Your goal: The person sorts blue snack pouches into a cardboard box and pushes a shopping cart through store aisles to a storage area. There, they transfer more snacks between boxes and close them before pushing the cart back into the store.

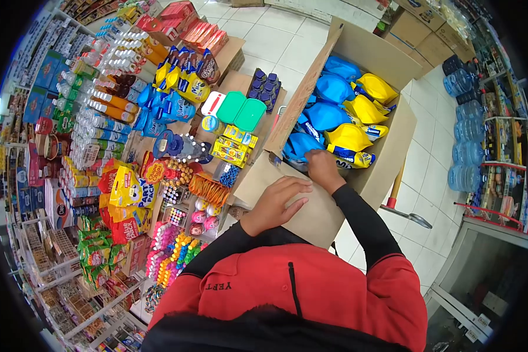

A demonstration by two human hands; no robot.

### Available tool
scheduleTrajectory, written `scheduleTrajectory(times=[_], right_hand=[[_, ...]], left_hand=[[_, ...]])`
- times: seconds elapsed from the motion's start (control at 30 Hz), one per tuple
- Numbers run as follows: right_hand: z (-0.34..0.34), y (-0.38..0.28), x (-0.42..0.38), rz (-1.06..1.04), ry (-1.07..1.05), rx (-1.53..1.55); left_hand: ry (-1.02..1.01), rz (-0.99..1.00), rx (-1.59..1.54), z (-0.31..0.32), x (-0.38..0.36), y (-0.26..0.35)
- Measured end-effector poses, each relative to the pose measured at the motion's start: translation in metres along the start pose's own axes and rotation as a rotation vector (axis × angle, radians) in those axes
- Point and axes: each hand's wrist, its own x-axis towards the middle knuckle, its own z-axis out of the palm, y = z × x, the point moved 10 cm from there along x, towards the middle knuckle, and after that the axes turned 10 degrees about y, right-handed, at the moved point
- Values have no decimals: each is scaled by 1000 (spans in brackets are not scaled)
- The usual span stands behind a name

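An open cardboard box (387,47) stands before me, filled with rows of bags. Blue bags (327,116) lie along its left side and yellow bags (366,108) along its right. My right hand (324,170) reaches over the near edge with fingers curled, against the nearest blue bag (302,144) and close to the nearest yellow bag (355,157). Its fingertips are hidden, so what they grip cannot be made out. My left hand (276,205) is open, fingers stretched out above the near cardboard flap (314,214), and holds nothing.
Left of the box, a display table carries blue vanilla packs (176,108), a green plastic case (244,111), yellow boxes (232,151) and lollipops (169,173). Water jugs (466,149) line the shelf at right. A metal-and-wood handle (395,188) shows beside the box, above the tiled floor (419,193).
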Motion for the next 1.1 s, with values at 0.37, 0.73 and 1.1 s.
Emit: scheduleTrajectory(times=[0.37,0.73,1.1], right_hand=[[-273,-70,39,108,163,372],[-184,-324,155,-233,-517,160],[-22,-447,160,73,-846,617]], left_hand=[[365,-149,-206,-97,-14,-21],[122,-144,-698,-153,-45,-39],[384,-489,-1758,-166,-178,-78]])
